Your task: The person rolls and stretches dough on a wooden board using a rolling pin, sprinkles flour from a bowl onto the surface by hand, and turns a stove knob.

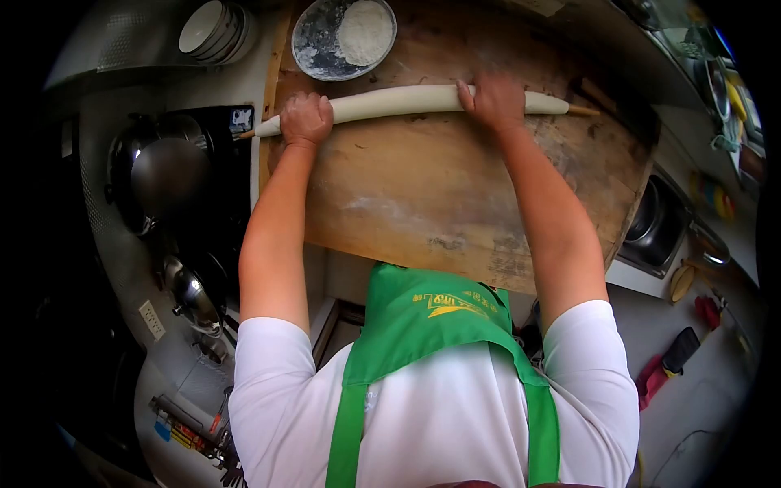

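A long rolling pin (584, 111) lies across the far part of the wooden board, with pale dough (394, 102) wound around it in a smooth roll. Its bare wooden tips stick out at both ends. My left hand (307, 119) is curled over the roll near its left end. Farther right, my right hand (494, 99) grips the same roll from above, thumb to the left. Both palms hide the dough beneath them. Just beyond the roll stands a metal bowl (313, 50) with white flour (365, 34) in it.
The wooden board (390, 191) has flour smears and reaches nearly to my green apron (431, 325). Left of it are a stove with a wok (167, 175) and a lidded pan (194, 293). Stacked bowls (207, 31) stand at upper left. A sink (657, 224) is on the right.
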Demonstrator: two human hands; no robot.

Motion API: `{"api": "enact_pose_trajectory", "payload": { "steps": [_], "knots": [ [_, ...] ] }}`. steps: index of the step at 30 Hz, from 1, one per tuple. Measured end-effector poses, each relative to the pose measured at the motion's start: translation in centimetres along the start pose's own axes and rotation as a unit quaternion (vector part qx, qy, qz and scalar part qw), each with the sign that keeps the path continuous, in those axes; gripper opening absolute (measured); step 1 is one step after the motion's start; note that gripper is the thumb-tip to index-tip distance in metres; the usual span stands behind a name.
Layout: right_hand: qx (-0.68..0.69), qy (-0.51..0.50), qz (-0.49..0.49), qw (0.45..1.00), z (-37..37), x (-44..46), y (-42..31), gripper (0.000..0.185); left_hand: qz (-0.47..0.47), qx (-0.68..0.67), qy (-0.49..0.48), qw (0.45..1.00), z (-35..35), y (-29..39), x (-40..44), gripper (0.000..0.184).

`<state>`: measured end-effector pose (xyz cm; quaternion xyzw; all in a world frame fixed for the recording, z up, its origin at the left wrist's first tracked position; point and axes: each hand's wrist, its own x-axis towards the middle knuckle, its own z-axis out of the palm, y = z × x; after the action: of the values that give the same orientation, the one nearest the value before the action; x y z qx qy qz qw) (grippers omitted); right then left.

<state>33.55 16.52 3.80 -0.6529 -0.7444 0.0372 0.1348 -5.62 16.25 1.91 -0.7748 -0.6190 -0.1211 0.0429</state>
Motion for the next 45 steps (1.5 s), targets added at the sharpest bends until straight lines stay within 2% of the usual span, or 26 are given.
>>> {"api": "enact_pose_trajectory", "payload": {
  "steps": [3, 4, 6, 8, 9, 11, 12, 13, 14, 15, 16, 17, 18, 21, 22, 23, 25, 27, 30, 33, 34, 36, 39, 40, 43, 45],
  "knots": [
    [0.012, -0.041, 0.04, 0.998, -1.4, -8.2, 1.4, 0.043, 0.022, -0.039, 0.014, 0.999, -1.3, 4.4, -4.7, 0.027],
    [0.004, -0.053, 0.051, 0.997, -2.4, -8.5, 1.1, 0.039, 0.001, -0.038, -0.026, 0.999, -2.6, 5.4, -4.6, 0.026],
    [0.018, 0.033, 0.019, 0.999, -2.9, -17.3, 2.9, 0.034, 0.04, -0.081, -0.006, 0.996, -3.1, 9.0, -9.9, 0.025],
    [0.007, -0.033, 0.063, 0.997, -4.0, -23.2, 3.5, 0.034, 0.032, -0.098, -0.052, 0.993, -3.9, 12.0, -13.7, 0.024],
    [0.007, -0.024, 0.066, 0.997, -4.9, -25.6, 3.7, 0.034, 0.014, -0.11, -0.142, 0.984, -4.6, 13.1, -15.2, 0.029],
    [-0.015, -0.018, 0.084, 0.996, -6.1, -27.8, 4.0, 0.034, 0.048, -0.103, -0.087, 0.99, -5.1, 15.8, -17.9, 0.046],
    [0.004, -0.04, 0.11, 0.993, -6.9, -29.3, 4.1, 0.032, 0.063, -0.106, -0.088, 0.988, -5.3, 17.7, -18.7, 0.046],
    [0.025, -0.066, 0.122, 0.99, -7.2, -29.0, 3.5, 0.031, 0.119, -0.087, -0.106, 0.983, -5.4, 19.0, -19.3, 0.055],
    [0.04, 0.019, 0.096, 0.994, -6.4, -29.8, 1.9, 0.033, 0.202, -0.078, -0.137, 0.967, -5.5, 21.4, -20.2, 0.065],
    [0.059, 0.002, 0.08, 0.995, -7.0, -29.4, -0.1, 0.038, 0.232, -0.084, -0.161, 0.955, -5.1, 24.0, -20.5, 0.072],
    [0.068, -0.036, 0.096, 0.992, -6.8, -29.4, 0.0, 0.044, 0.19, -0.085, -0.147, 0.967, -4.9, 26.0, -19.8, 0.072],
    [0.045, -0.024, 0.007, 0.999, -4.7, -29.0, -3.2, 0.048, 0.17, -0.093, -0.145, 0.97, -4.4, 27.7, -19.1, 0.073],
    [0.026, 0.001, 0.019, 0.999, -3.1, -28.0, -2.8, 0.053, 0.17, -0.1, -0.141, 0.97, -3.6, 28.2, -18.6, 0.072],
    [0.048, -0.018, 0.056, 0.997, -3.6, -22.2, -1.0, 0.056, 0.129, -0.124, -0.15, 0.972, -3.9, 28.7, -9.3, 0.07],
    [0.037, -0.002, 0.053, 0.998, -3.5, -20.5, -0.2, 0.057, 0.119, -0.11, -0.107, 0.981, -3.5, 28.5, -5.7, 0.069],
    [0.041, -0.026, 0.065, 0.997, -3.9, -21.0, 0.0, 0.057, 0.108, -0.101, -0.089, 0.985, -3.4, 28.8, -6.6, 0.069],
    [0.025, 0.055, 0.168, 0.984, -4.2, -18.1, 0.9, 0.058, 0.105, -0.101, -0.126, 0.981, -3.0, 27.9, -8.4, 0.07],
    [0.034, -0.05, 0.105, 0.993, -4.2, -24.4, 0.2, 0.062, 0.108, -0.106, -0.166, 0.974, -2.9, 27.1, -11.9, 0.072],
    [0.039, -0.031, 0.046, 0.998, -4.2, -27.1, 0.9, 0.062, 0.183, -0.052, -0.191, 0.963, -2.1, 25.2, -15.2, 0.081],
    [0.014, -0.022, 0.075, 0.997, -4.1, -21.5, 3.7, 0.063, 0.132, -0.051, -0.173, 0.975, -3.0, 25.5, -9.0, 0.081],
    [0.007, -0.002, 0.133, 0.991, -3.8, -20.6, 4.7, 0.063, 0.073, -0.076, -0.194, 0.975, -3.4, 25.1, -6.0, 0.082],
    [-0.01, 0.018, 0.224, 0.974, -4.5, -20.1, 6.6, 0.064, 0.064, -0.069, -0.196, 0.976, -3.2, 22.0, -8.7, 0.081],
    [-0.027, -0.027, 0.196, 0.98, -5.0, -26.5, 7.0, 0.066, 0.06, -0.066, -0.203, 0.975, -4.3, 21.7, -10.3, 0.084],
    [-0.018, -0.095, 0.163, 0.982, -5.3, -29.7, 7.5, 0.067, 0.095, -0.039, -0.195, 0.975, -3.9, 20.5, -13.1, 0.088],
    [-0.059, -0.035, 0.142, 0.987, -5.9, -27.1, 9.0, 0.067, 0.15, -0.013, -0.194, 0.97, -4.5, 18.4, -14.8, 0.095],
    [-0.074, -0.045, 0.167, 0.982, -6.5, -25.3, 9.6, 0.069, 0.075, -0.076, -0.182, 0.977, -3.7, 19.3, -9.3, 0.094]
  ]
}}
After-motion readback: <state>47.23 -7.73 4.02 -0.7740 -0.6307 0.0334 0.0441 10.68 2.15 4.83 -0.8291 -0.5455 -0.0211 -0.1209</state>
